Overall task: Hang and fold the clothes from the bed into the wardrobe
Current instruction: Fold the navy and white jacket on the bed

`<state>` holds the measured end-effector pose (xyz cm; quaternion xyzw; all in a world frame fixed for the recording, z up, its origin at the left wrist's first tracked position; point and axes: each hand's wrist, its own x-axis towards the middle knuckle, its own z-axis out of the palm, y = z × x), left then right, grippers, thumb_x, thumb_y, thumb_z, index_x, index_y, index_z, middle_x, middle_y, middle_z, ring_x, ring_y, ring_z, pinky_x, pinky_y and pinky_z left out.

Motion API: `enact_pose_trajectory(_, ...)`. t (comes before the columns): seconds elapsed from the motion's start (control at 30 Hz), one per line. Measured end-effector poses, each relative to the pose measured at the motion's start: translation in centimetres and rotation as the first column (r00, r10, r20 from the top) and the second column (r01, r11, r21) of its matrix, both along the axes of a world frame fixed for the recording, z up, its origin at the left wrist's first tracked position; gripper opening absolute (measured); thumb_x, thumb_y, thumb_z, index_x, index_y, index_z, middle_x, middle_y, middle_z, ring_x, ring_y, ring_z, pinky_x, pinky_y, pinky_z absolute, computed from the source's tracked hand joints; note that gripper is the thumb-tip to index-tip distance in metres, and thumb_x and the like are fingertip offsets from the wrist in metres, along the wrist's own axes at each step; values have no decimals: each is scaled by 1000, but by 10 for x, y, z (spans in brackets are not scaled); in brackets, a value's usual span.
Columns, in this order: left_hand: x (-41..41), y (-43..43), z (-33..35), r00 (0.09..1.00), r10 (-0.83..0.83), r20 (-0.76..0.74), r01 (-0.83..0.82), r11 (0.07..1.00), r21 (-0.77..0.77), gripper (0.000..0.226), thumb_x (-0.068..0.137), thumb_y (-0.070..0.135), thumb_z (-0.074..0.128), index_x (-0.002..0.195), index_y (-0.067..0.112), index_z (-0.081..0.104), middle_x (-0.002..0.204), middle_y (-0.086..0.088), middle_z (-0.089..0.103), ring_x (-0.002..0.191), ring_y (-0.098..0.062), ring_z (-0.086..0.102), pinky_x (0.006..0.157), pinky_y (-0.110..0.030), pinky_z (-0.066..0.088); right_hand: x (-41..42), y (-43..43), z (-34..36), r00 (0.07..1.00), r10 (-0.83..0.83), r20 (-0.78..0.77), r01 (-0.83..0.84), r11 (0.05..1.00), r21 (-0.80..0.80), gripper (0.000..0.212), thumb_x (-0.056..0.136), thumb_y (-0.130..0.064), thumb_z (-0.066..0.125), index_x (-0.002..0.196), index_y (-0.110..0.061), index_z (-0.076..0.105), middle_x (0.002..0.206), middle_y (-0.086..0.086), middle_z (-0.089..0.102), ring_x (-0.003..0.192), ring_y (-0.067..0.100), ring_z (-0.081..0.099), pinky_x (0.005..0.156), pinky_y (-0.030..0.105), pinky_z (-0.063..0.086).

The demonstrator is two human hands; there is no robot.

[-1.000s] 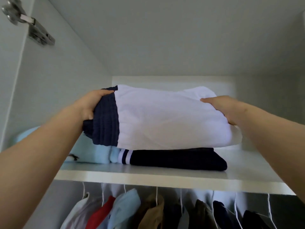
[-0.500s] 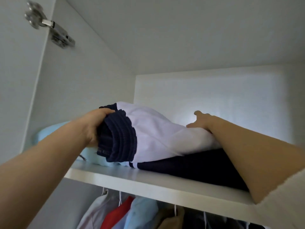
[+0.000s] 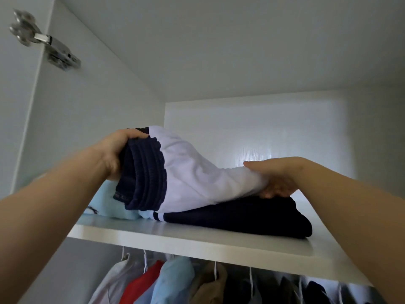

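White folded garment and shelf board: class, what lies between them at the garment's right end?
A folded navy garment lies on the shelf, under the white garment, as the head view shows. Fingers of the right hand reach in between the two garments.

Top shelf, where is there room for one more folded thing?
The bare shelf right of the navy folded garment is free; so is a thin strip along the front edge. The left is crowded: the light blue garment, and the white garment on the navy one, held by the left hand and right hand.
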<state>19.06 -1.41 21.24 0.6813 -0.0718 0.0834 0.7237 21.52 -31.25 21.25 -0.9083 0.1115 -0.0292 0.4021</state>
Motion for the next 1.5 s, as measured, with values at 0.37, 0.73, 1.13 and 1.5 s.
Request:
enact_pose_trajectory(0.37, 25, -29, 0, 985, -162, 66, 175, 888, -425, 32, 94, -5, 33, 102, 7, 61, 72, -13, 64, 59, -21, 62, 48, -26, 50, 40, 35, 14, 823, -386, 417, -179, 520, 835, 35, 98, -8, 37, 133, -5, 37, 148, 16, 32, 118, 27, 45, 88, 26, 35)
enact_pose_trajectory(0.73, 37, -37, -12, 944, -304, -128, 328, 905, 269, 24, 63, 22, 60, 72, 2, 70, 71, -16, 70, 58, -27, 69, 45, -33, 55, 28, -12, 2, 976, -137, 170, 78, 947, 311, 11, 91, -7, 47, 94, -2, 56, 88, 17, 59, 84, 29, 58, 75, 34, 48)
enact_pose_trajectory(1.13, 62, -73, 2, 922, -364, -134, 376, 923, 82, 17, 90, 16, 47, 77, 10, 56, 77, -11, 58, 67, -23, 57, 65, -29, 51, 21, -1, 16, 855, -59, 516, -223, 855, 469, 41, 94, -5, 47, 134, -3, 41, 84, 7, 52, 67, 18, 52, 49, 17, 49)
enact_pose_trajectory(1.5, 71, -81, -9, 971, -208, -116, 238, 844, 481, 30, 91, 42, 52, 100, 15, 61, 100, -9, 68, 88, -24, 62, 81, -32, 49, 7, -21, -2, 964, 185, 194, -205, 974, 93, 42, 87, 7, 43, 50, -11, 54, 47, 4, 51, 40, 16, 49, 40, 18, 40)
